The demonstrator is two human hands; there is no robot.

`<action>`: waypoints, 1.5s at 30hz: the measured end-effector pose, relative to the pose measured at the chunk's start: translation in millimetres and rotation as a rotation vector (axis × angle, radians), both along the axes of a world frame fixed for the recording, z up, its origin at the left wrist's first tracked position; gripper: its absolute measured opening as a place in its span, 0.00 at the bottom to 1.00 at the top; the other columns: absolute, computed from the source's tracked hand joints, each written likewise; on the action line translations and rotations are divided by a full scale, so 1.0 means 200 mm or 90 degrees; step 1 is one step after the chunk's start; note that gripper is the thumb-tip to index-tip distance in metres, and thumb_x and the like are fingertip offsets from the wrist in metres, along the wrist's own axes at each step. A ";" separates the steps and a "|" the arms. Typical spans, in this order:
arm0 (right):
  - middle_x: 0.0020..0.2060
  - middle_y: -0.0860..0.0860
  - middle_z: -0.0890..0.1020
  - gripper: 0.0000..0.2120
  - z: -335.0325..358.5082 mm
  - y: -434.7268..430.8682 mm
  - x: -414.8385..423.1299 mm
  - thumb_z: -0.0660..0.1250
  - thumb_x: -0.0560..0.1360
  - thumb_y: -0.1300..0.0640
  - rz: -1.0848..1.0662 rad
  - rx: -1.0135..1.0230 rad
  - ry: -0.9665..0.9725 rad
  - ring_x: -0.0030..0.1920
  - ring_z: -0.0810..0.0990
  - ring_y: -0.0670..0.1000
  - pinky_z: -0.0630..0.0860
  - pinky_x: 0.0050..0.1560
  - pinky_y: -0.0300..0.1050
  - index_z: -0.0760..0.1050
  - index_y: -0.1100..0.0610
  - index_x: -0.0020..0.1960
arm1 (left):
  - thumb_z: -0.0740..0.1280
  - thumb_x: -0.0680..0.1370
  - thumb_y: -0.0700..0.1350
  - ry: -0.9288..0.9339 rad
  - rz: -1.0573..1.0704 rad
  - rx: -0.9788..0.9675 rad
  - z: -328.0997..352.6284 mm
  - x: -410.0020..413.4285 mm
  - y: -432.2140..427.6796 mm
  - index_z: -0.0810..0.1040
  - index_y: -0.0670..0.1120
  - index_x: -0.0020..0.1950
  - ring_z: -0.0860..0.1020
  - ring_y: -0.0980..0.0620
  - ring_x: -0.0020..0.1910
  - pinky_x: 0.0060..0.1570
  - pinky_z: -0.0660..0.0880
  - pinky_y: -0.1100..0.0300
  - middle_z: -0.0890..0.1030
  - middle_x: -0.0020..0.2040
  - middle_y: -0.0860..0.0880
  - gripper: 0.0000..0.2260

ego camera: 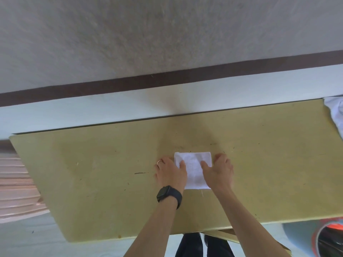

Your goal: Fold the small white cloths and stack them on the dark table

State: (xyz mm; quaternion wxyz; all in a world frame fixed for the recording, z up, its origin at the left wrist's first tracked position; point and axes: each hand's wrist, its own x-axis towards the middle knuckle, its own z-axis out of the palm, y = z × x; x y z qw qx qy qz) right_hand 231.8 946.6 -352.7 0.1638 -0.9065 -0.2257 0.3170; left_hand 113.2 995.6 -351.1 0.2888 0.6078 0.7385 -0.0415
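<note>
Gripping near-square white cloth (194, 173), left hand (170, 173), right hand (219, 171), edges squared to table (92, 164)

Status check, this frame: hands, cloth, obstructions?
Left hand and right hand: thumbs on cloth, fingers curled beside it, grip unclear. Cloth flat on table. More white fabric at far right edge, not in the way.

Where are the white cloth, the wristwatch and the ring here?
white cloth (194, 168), head view: middle of its bare fabric
wristwatch (163, 194), head view: its dark face
ring (159, 162), head view: the thin band itself
</note>
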 end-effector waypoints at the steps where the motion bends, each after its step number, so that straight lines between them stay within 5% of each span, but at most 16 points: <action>1: 0.53 0.51 0.75 0.21 0.00 0.03 0.00 0.69 0.74 0.46 -0.010 -0.016 0.017 0.55 0.73 0.55 0.72 0.49 0.50 0.67 0.56 0.58 | 0.61 0.79 0.58 0.001 0.015 -0.018 0.00 0.01 0.02 0.69 0.43 0.65 0.69 0.46 0.63 0.57 0.68 0.53 0.74 0.64 0.45 0.22; 7: 0.42 0.48 0.79 0.04 0.03 0.05 0.01 0.64 0.72 0.56 -0.081 0.009 0.160 0.42 0.79 0.50 0.79 0.42 0.49 0.70 0.50 0.45 | 0.59 0.80 0.53 -0.084 0.079 -0.076 0.02 0.04 0.06 0.74 0.46 0.59 0.70 0.46 0.60 0.58 0.70 0.52 0.76 0.57 0.47 0.14; 11: 0.40 0.48 0.78 0.03 0.10 -0.03 0.02 0.67 0.73 0.55 -0.071 0.117 0.213 0.40 0.76 0.48 0.70 0.37 0.42 0.74 0.53 0.45 | 0.66 0.78 0.48 -0.313 0.194 -0.070 0.11 0.00 0.01 0.71 0.49 0.53 0.78 0.52 0.46 0.40 0.74 0.60 0.78 0.47 0.53 0.07; 14: 0.42 0.47 0.82 0.03 0.20 -0.10 0.04 0.67 0.76 0.54 -0.083 0.205 0.255 0.45 0.79 0.48 0.72 0.40 0.41 0.78 0.51 0.49 | 0.70 0.76 0.45 -0.455 0.248 -0.091 0.22 -0.06 -0.01 0.74 0.52 0.57 0.78 0.56 0.48 0.41 0.74 0.61 0.80 0.49 0.56 0.12; 17: 0.42 0.42 0.84 0.05 0.37 -0.15 0.07 0.68 0.77 0.58 -0.050 0.296 0.233 0.46 0.81 0.43 0.72 0.43 0.37 0.80 0.51 0.50 | 0.71 0.76 0.46 -0.508 0.164 -0.064 0.40 -0.12 -0.01 0.82 0.51 0.53 0.81 0.52 0.51 0.49 0.77 0.57 0.84 0.47 0.55 0.06; 23: 0.44 0.38 0.84 0.09 0.98 -0.21 0.11 0.69 0.76 0.60 0.044 0.454 0.185 0.49 0.82 0.41 0.77 0.48 0.38 0.80 0.46 0.49 | 0.73 0.75 0.45 -0.600 0.043 0.080 1.00 -0.23 -0.07 0.83 0.49 0.51 0.82 0.59 0.45 0.41 0.74 0.69 0.85 0.45 0.55 0.06; 30: 0.44 0.38 0.84 0.06 1.65 -0.37 0.03 0.70 0.77 0.59 0.190 0.614 0.172 0.48 0.81 0.40 0.76 0.46 0.32 0.80 0.49 0.50 | 0.73 0.75 0.42 -0.682 0.002 0.262 1.71 -0.40 -0.35 0.83 0.46 0.48 0.82 0.54 0.47 0.48 0.77 0.63 0.85 0.45 0.52 0.03; 36: 0.45 0.40 0.84 0.04 1.94 -0.71 -0.13 0.69 0.77 0.59 0.302 0.701 0.221 0.48 0.81 0.41 0.74 0.45 0.29 0.81 0.51 0.50 | 0.74 0.75 0.45 -0.715 0.071 0.421 1.97 -0.57 -0.88 0.80 0.41 0.46 0.77 0.51 0.41 0.47 0.73 0.58 0.79 0.41 0.39 0.08; 40: 0.43 0.40 0.84 0.04 1.99 -0.99 -0.32 0.69 0.77 0.60 0.396 0.702 0.281 0.46 0.81 0.39 0.73 0.43 0.27 0.81 0.53 0.49 | 0.72 0.77 0.47 -0.688 0.181 0.515 2.01 -0.72 -1.34 0.74 0.37 0.43 0.69 0.53 0.36 0.39 0.65 0.59 0.70 0.35 0.48 0.14; 45: 0.42 0.44 0.85 0.02 1.98 -1.33 -0.69 0.71 0.76 0.59 0.479 0.647 0.390 0.44 0.83 0.42 0.73 0.39 0.27 0.80 0.53 0.47 | 0.72 0.77 0.49 -0.594 0.342 0.598 2.02 -1.00 -1.90 0.82 0.48 0.45 0.78 0.57 0.38 0.39 0.72 0.68 0.82 0.39 0.51 0.05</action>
